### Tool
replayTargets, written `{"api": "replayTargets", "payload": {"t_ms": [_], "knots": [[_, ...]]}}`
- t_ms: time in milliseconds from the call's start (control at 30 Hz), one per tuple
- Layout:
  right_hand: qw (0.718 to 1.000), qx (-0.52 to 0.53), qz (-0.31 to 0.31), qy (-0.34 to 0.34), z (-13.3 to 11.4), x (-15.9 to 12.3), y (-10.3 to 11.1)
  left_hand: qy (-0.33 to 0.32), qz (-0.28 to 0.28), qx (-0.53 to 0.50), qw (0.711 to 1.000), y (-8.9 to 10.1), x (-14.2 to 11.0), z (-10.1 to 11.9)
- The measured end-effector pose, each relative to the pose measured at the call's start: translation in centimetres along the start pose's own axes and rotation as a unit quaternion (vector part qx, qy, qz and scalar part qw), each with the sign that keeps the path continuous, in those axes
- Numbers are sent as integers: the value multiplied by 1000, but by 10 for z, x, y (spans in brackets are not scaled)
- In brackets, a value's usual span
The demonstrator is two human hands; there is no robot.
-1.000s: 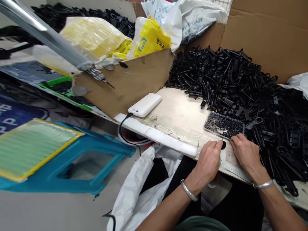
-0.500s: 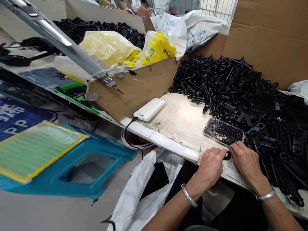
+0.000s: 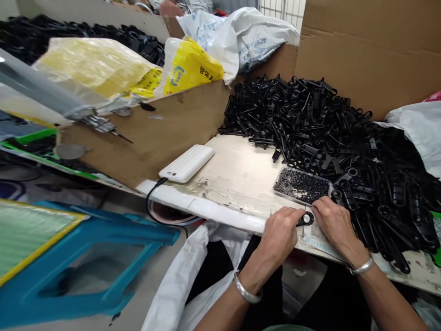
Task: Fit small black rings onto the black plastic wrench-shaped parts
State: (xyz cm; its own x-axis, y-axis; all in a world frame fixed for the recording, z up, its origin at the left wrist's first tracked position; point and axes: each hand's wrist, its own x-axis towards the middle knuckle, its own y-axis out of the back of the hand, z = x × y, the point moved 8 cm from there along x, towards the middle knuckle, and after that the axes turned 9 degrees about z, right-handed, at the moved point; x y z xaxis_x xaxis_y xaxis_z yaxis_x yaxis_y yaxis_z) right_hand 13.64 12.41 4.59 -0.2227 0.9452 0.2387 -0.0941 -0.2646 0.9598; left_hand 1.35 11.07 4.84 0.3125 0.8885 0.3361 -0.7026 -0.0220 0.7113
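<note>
My left hand [image 3: 280, 233] is closed around a black plastic part with a ring-shaped end [image 3: 310, 216]. The ring sticks out past the fingertips, above the table's front edge; the rest is hidden in the grip. To its right, my right hand [image 3: 335, 224] has its fingers drawn together at the near right corner of a clear shallow box [image 3: 277, 189]. Tiny black pieces [image 3: 303, 182] fill that box. Whatever the right fingertips pinch, if anything, is hidden. Thin upright pins stand at the table edge near the left hand.
A large heap of black plastic parts [image 3: 292, 110] covers the back and right of the table [image 3: 237, 161]. A white power bank [image 3: 188, 163] with a cable lies left. An electric screwdriver [image 3: 98, 122] hangs beside a cardboard divider [image 3: 165, 128]. A blue stool [image 3: 103, 248] stands lower left.
The view has swung, shifting the scene leftward. My hands have moved apart, and the ring end of the black part shows more fully in the left hand. My right fingertips are now by the box corner.
</note>
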Motion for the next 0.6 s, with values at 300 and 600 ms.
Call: {"api": "replayTargets", "payload": {"t_ms": [300,600], "knots": [[982,178,65,-15,5,0,10,40,84,-139,986,17,3,-10],[709,644,-76,-277,18,-44,-14,9,0,-200,980,0,-7,17]]}}
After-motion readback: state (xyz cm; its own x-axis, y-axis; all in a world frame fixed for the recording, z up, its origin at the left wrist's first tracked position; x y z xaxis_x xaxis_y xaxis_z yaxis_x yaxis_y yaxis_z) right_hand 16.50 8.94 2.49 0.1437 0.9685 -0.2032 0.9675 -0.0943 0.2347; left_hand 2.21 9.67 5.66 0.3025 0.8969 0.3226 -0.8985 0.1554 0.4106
